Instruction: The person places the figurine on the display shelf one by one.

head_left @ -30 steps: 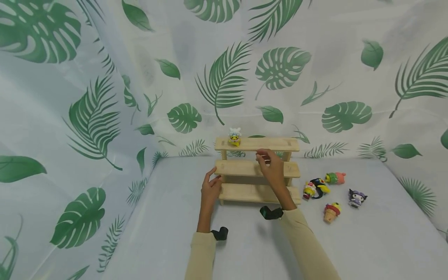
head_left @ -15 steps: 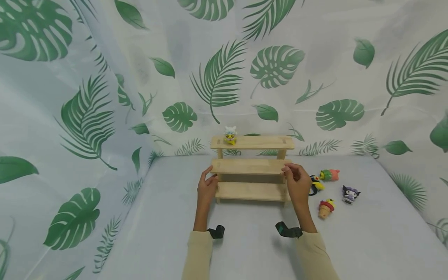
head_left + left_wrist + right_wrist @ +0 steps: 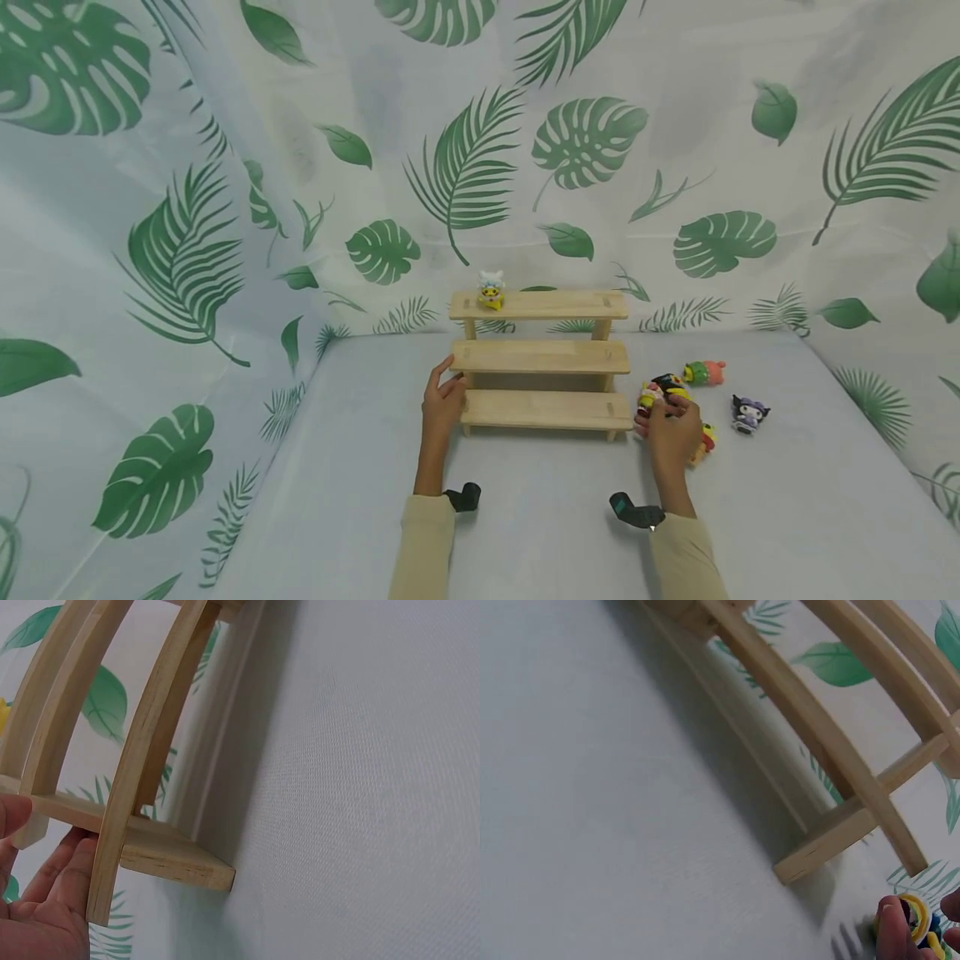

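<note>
The person's right hand (image 3: pixel 677 433) reaches in among small painted figurines, its fingertips at a yellow figurine with pink and dark red parts (image 3: pixel 649 397). A glossy black-and-yellow figurine (image 3: pixel 670 384) lies just beyond those fingertips. In the right wrist view the thumb and a finger stand apart, with yellow and blue parts showing between them — whether they pinch anything cannot be told.

The left hand (image 3: pixel 444 404) has a loose, unclenched touch, its thumb and fingers spread against the left end of a pale wooden three-tier shelf (image 3: pixel 540 357). The index finger reaches to the end of the middle tier, and the shelf stands between the two hands. Up and to the right of the left hand, a yellow figurine with a white hat (image 3: pixel 491 292) stands on the top tier.

A red-and-yellow figurine with a tan lower part (image 3: pixel 706 442) sits right beside the right hand, partly hidden by it. Farther from that grip, a green-and-pink figurine (image 3: pixel 704 372) lies beyond the hand, and a black, white and purple figurine (image 3: pixel 748 414) is to its right — all on a whitish cloth surface (image 3: pixel 540 517).
</note>
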The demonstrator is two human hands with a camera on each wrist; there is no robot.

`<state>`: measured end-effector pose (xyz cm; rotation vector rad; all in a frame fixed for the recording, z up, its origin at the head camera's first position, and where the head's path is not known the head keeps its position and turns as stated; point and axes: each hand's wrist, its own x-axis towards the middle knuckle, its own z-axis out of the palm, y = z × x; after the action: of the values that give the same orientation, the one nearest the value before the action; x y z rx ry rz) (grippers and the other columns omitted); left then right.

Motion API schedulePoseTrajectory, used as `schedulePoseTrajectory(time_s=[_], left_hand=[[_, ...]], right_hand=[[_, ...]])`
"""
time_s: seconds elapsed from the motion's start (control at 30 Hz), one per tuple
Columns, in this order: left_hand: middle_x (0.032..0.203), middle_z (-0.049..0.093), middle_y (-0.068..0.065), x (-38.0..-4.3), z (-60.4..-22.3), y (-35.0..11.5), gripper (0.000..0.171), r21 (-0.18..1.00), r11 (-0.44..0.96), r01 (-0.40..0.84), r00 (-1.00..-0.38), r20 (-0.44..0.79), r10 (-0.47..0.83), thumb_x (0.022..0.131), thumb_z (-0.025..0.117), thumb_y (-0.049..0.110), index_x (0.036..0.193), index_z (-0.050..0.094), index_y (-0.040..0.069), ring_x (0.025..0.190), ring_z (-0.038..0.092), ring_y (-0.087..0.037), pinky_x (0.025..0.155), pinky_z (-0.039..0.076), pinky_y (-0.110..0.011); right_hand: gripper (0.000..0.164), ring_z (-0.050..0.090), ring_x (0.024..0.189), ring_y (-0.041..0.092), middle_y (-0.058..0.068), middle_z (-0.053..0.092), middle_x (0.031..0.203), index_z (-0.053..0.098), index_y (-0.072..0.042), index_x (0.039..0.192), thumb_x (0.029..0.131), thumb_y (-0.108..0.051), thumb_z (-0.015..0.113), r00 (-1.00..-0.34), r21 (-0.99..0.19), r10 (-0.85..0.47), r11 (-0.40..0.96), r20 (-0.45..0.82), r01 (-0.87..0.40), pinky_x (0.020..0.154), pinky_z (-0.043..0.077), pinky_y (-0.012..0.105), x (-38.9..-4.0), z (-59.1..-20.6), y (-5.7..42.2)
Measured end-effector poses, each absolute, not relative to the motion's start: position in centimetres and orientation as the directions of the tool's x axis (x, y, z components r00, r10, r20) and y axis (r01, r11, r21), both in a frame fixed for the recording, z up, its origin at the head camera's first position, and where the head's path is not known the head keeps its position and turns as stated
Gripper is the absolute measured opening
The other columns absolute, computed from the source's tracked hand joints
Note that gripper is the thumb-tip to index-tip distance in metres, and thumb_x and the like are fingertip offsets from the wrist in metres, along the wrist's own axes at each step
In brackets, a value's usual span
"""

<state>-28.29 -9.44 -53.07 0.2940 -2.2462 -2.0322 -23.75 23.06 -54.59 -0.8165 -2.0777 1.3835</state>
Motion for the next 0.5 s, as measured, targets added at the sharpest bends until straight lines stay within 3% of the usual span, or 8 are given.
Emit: schedulePoseTrajectory(time_s=[0.13, 0.23, 0.27, 0.33, 0.5], left_hand=[[0.118, 0.071, -0.004, -28.20, -53.06, -9.53, 0.047, 0.994, 0.086, -0.074, -0.976, -0.055, -0.209, 0.096, 0.062, 0.025, 0.138, 0.051, 0.040, 0.101, 0.065, -0.018, 0.071, 0.045, -0.025], [0.119, 0.071, -0.003, -28.24, -53.04, -9.57, 0.047, 0.994, 0.078, -0.077, -0.978, -0.060, -0.201, 0.096, 0.062, 0.026, 0.138, 0.050, 0.041, 0.102, 0.065, -0.018, 0.069, 0.045, -0.026], [0.119, 0.071, -0.004, -28.27, -53.06, -9.57, 0.046, 0.994, 0.077, -0.078, -0.978, -0.061, -0.198, 0.096, 0.062, 0.026, 0.139, 0.050, 0.040, 0.103, 0.065, -0.018, 0.070, 0.045, -0.026], [0.119, 0.071, -0.003, -28.30, -53.06, -9.56, 0.047, 0.994, 0.077, -0.080, -0.978, -0.064, -0.197, 0.096, 0.062, 0.026, 0.138, 0.050, 0.041, 0.104, 0.065, -0.019, 0.072, 0.046, -0.026], [0.118, 0.071, -0.003, -28.32, -53.02, -9.44, 0.047, 0.994, 0.074, -0.081, -0.978, -0.065, -0.198, 0.096, 0.062, 0.025, 0.138, 0.050, 0.041, 0.104, 0.065, -0.020, 0.072, 0.045, -0.026]], right_hand=[[0.041, 0.066, 0.064, 0.008, 0.020, 0.053, 0.118, 0.048, 0.002, 0.132, 0.099, -0.022, 0.048, -0.712, -0.907, 0.702, 0.316, 0.027, 0.277, 0.051, 0.048, 0.013, -24.02, -55.30, 23.11], [0.045, 0.066, 0.091, 0.028, 0.023, 0.051, 0.123, 0.046, 0.003, 0.136, 0.098, -0.022, 0.048, -0.713, -0.897, 0.701, 0.316, -0.001, 0.311, 0.075, 0.053, 0.026, -24.22, -55.21, 22.96], [0.047, 0.061, 0.103, 0.035, 0.025, 0.050, 0.124, 0.044, 0.004, 0.137, 0.098, -0.021, 0.049, -0.715, -0.897, 0.699, 0.309, -0.010, 0.315, 0.087, 0.050, 0.037, -24.28, -55.13, 22.92], [0.049, 0.051, 0.116, 0.040, 0.027, 0.049, 0.126, 0.042, 0.005, 0.139, 0.098, -0.020, 0.050, -0.716, -0.898, 0.698, 0.298, -0.027, 0.324, 0.097, 0.038, 0.050, -24.39, -55.00, 22.88], [0.053, 0.043, 0.122, 0.044, 0.032, 0.047, 0.129, 0.041, 0.008, 0.140, 0.096, -0.020, 0.052, -0.717, -0.902, 0.696, 0.287, -0.036, 0.323, 0.104, 0.032, 0.054, -24.60, -54.99, 23.01]])
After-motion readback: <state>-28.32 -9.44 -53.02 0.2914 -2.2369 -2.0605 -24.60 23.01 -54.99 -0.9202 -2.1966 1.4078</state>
